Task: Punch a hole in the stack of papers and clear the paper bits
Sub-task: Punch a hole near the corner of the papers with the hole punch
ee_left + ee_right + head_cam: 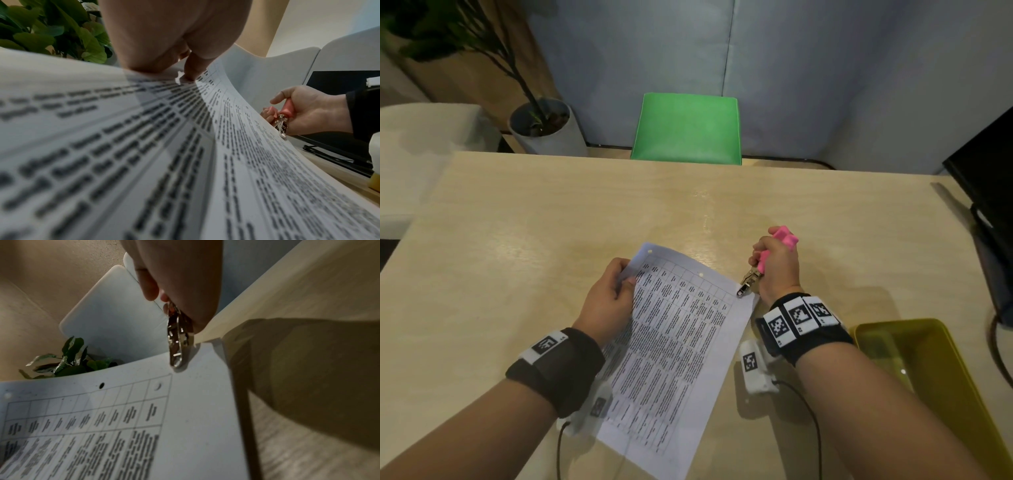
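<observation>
My left hand (pixel 608 297) pinches the far left corner of the stack of papers (pixel 671 349) between thumb and curled fingers (pixel 624 274), lifting that edge so the sheets bow upward, as the left wrist view shows. The stack sits at the lower centre of the head view, printed side up, tilted toward the upper right, with its near end on the table (pixel 551 219). My right hand (pixel 779 265), just right of centre, is wrapped tight around the pink handles of the hole punch (pixel 763 262). Its metal nose rests on the paper's far right corner. In the right wrist view, two holes (pixel 101 385) already show along that top margin, left of the punch. A yellow tray (pixel 941 373) lies at the lower right, a green chair (pixel 688 130) at the upper centre.
</observation>
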Tool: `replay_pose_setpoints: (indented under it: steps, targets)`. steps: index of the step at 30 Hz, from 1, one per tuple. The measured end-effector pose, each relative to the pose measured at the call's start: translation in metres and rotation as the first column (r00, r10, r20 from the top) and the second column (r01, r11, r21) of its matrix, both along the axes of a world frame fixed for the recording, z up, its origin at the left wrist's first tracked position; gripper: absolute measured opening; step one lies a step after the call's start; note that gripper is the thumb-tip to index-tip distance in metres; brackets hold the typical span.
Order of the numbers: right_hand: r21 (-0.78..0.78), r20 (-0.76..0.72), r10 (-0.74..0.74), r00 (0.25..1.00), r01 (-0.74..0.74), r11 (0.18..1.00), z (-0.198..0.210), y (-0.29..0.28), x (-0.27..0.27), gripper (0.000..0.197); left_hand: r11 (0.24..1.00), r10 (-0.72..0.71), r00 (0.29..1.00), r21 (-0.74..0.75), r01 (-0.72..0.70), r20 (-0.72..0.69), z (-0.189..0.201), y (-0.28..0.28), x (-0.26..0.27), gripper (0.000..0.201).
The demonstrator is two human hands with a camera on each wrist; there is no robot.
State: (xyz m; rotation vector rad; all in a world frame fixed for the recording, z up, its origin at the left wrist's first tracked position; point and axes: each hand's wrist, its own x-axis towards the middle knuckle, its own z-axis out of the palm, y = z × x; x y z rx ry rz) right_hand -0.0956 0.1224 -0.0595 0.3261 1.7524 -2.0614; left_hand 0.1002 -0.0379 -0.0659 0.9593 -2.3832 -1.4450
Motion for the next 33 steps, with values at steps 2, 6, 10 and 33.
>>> replay_pose_setpoints:
  steps: [2,6,10,33]
  targets:
    - [-0.003,0.002,-0.01,1.0,0.01,1.0,0.0,0.004,0.0,0.031,1.0,0.014,1.0,0.003,-0.014,-0.007,0.0,-0.001,0.001,0.023]
    - [-0.041,0.042,-0.049,0.998,0.051,0.998,-0.003,0.009,-0.002,0.03,0.998,0.053,0.999,0.047,-0.052,-0.008,-0.003,-0.003,0.006,0.019]
    - [-0.087,0.059,-0.112,0.992,0.116,0.989,-0.004,0.01,-0.004,0.03,0.992,0.085,0.996,0.098,-0.084,-0.01,-0.004,-0.002,0.01,0.023]
    - [-0.083,0.044,-0.103,0.994,0.107,0.991,-0.003,0.006,-0.004,0.036,0.968,0.15,0.988,0.21,-0.141,-0.031,-0.003,0.005,0.015,0.022]
